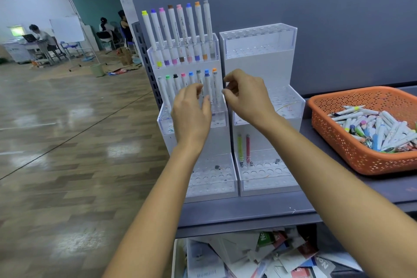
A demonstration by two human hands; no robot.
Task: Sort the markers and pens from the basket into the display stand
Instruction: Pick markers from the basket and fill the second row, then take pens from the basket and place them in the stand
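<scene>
Two white tiered display stands sit on a grey shelf. The left stand (222, 174) holds a top row of several white markers (180, 29) with coloured caps and a middle row of several more (209, 88). The right stand (259, 61) holds only a green pen (240, 148) and a red pen (248, 148) on its lowest tier. My left hand (191, 115) hovers in front of the middle row, fingers apart, holding nothing. My right hand (246, 95) is beside that row's right end, fingers curled and empty. An orange basket (334, 137) at right holds many loose markers (374, 128).
A grey partition (316, 29) rises behind the stands. Below the shelf lies a bin of scattered cards and packets (259, 255). To the left is open wooden floor, with people at desks far back.
</scene>
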